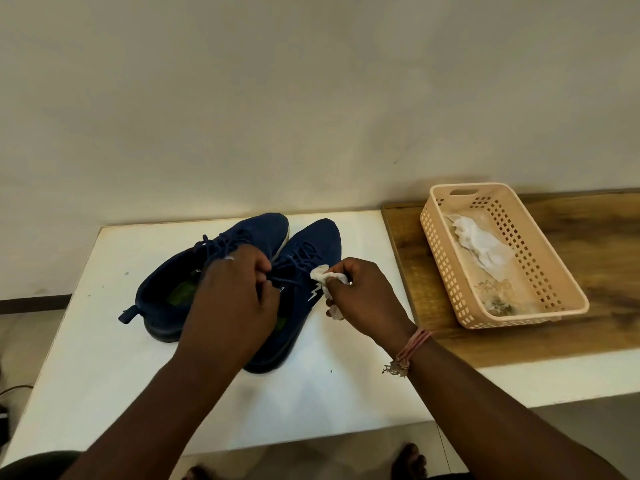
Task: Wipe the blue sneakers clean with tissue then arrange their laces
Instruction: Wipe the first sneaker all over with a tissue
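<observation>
Two blue sneakers are being kept side by side on the white tabletop (104, 358), toes pointing twd the far edge, heels twd the near edge. The left sneaker (166, 285) is sitting nearer the tabletop's left edge, its heel tab sticking out; the right sneaker (311, 247) is lying just beside it, approx. mid-tabletop, a white logo showing on its side.

The left hand (232, 299) is being held over the gap betw. the two shoes, fingers curled w/ a dark lace (287, 280) of the right sneaker being pinched at the fingertips. The right hand (363, 296) is being held just beside the right sneaker's outer side, fingers curled tight round a crumpled white tissue (323, 275), which is being pressed against or v. close to the upper; contact cannot be told for sure. A thread band (412, 348) is being worn on the right wrist.

A peach plastic basket (540, 251) is resting on the wooden board (606, 258) at the tabletop's right side, well apart from the shoes, w/ used tissue (481, 244) lying inside it, plus some specks of dirt at its near end.
</observation>
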